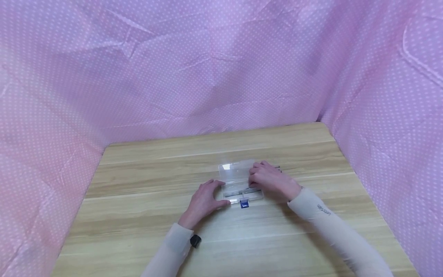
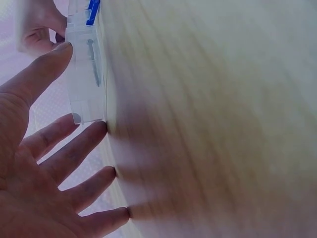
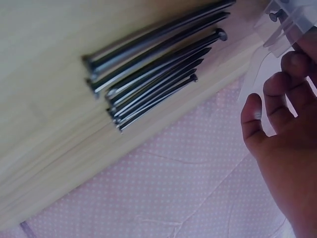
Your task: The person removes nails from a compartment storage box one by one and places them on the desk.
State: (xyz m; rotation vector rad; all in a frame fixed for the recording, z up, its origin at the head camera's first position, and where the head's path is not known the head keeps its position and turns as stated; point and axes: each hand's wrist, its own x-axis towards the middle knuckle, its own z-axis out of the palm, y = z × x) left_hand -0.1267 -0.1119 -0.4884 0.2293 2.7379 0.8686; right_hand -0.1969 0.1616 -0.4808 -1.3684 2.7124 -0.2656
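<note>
A clear plastic compartment box (image 1: 254,197) rests on the table with its lid (image 1: 235,172) laid back. Nails, one a dark nail (image 2: 94,62) seen through the wall, lie inside it. My left hand (image 1: 205,198) holds the box's left end between thumb and index finger; its other fingers spread down to the tabletop. Over the box's right side, my right hand (image 1: 270,180) has bent fingers close together, pinching what looks like a dark nail largely hidden by the hand. Several larger nails (image 3: 158,54) lie side by side on the table, just beyond the right hand.
A blue tag (image 1: 244,203) sits at the box's front edge. The wood-grain table (image 1: 138,215) has pink dotted cloth (image 1: 207,77) hanging behind it and along both sides. A small black object (image 1: 195,241) is at the left sleeve cuff.
</note>
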